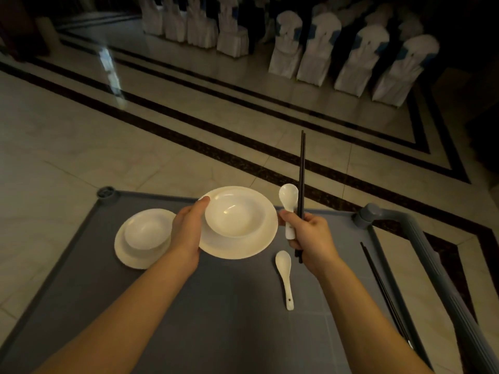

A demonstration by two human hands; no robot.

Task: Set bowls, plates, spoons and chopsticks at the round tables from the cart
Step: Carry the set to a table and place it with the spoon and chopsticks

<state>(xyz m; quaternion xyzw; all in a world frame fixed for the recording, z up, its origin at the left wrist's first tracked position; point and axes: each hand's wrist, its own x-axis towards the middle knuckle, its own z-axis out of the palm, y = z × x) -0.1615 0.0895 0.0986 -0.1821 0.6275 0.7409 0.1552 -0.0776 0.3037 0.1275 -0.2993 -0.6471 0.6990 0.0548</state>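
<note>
My left hand point(189, 233) grips the left rim of a white plate point(259, 244) with a white bowl point(235, 215) sitting in it, held above the grey cart top point(216, 306). My right hand point(310, 236) is closed around a white spoon point(288, 197) and a pair of black chopsticks point(302, 171) that point away from me. On the cart lie a second plate point(121, 249) with a bowl point(147, 229) at the left, a second spoon point(286, 276) in the middle, and another pair of black chopsticks point(383, 290) along the right edge.
The cart's grey handle point(432, 263) runs down the right side. Beyond the cart lies a glossy tiled floor point(108, 147) with dark stripes. Rows of chairs in white covers point(351, 58) stand at the back in dim light. No round table is in view.
</note>
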